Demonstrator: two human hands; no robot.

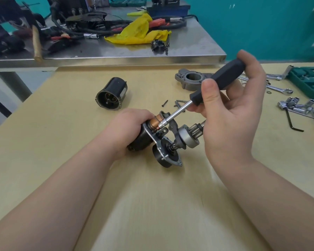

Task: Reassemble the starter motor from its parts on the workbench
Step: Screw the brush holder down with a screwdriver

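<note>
A person's left hand [129, 124] wraps its fingers [141, 115] around the dark cylindrical body of a part-built starter motor assembly [163, 140], steadying it just above the pale wooden tabletop [152, 205], while the right hand [232, 105] curls its fingers [250, 69] and thumb around the black handle of a nut driver with a bright steel shaft [216, 86]; the driver's socket tip sits against a fastener beside the copper-coloured sleeve at the top of the assembly's grey mounting plate, with the silver pinion gear drive [188, 135] jutting out toward the right. The step in hand appears to be running down a fastener on the solenoid side of the plate. Still waiting on the tabletop are the black cylindrical motor housing [111, 96], lying on its side well apart to the left, the grey cast-aluminium nose housing [190, 78] behind the right hand, and a scatter of small dark screws [172, 103] between them. The next move would likely call for keeping the driver square on the fastener while the left hand holds the assembly against turning, then fitting the housings
</note>
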